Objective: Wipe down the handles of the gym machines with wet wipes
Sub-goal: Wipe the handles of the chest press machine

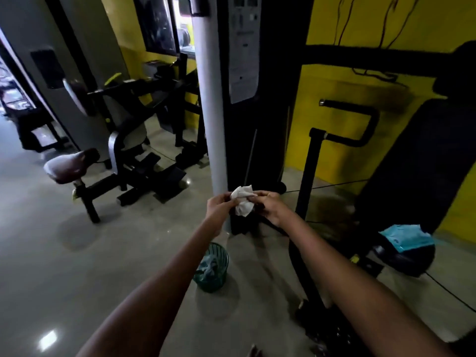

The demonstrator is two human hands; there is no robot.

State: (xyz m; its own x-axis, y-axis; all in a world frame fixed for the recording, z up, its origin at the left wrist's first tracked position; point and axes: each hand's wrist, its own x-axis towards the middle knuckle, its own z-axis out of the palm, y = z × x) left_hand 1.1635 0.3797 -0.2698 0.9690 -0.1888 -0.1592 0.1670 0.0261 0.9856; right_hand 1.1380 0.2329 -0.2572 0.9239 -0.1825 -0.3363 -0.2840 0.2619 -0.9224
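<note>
both hands, left hand (219,204) and right hand (268,206), pinch a crumpled white wet wipe (242,200) between them, above the green wire bin (211,266). if either pinch loosens, the wipe could drop toward that bin; bunched like this, it may wipe the black curved handle (360,124), up and right of the bin, poorly.

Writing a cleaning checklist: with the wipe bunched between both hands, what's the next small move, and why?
Probably carry the wipe right to the curved black handle. Both the left hand and right hand hold it crumpled, off any machine.
</note>
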